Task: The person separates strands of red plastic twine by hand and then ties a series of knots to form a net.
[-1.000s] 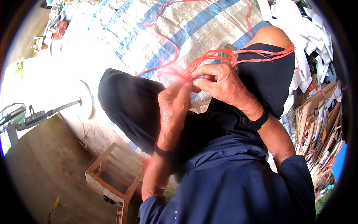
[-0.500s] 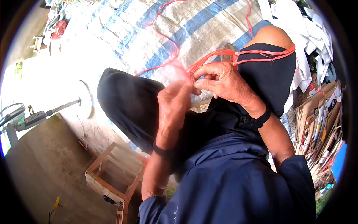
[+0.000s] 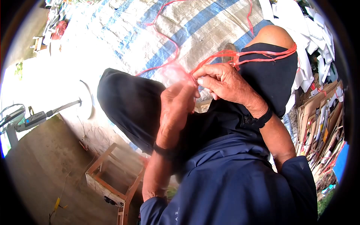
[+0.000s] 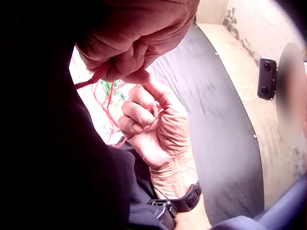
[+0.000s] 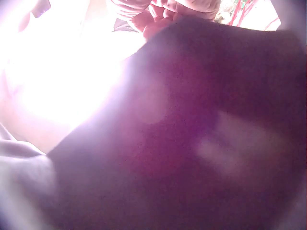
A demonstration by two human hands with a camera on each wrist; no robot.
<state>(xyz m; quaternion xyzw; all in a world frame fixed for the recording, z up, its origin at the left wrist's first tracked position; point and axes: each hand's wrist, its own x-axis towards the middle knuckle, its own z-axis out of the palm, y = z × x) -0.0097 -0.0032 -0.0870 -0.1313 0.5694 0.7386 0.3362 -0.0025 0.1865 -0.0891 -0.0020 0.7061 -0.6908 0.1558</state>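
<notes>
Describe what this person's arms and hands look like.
The left hand and right hand look ungloved. The left wristband and right wristband are black. The left sleeve and right sleeve are dark blue, ending around the elbows.

You have: two bare hands [image 3: 174,105] [image 3: 230,85], two black wrist straps [image 3: 164,151] [image 3: 263,119], one brown wooden frame [image 3: 108,188], one blue-and-white striped sheet [image 3: 195,30]; red plastic strands [image 3: 235,57], bunched, uncountable.
</notes>
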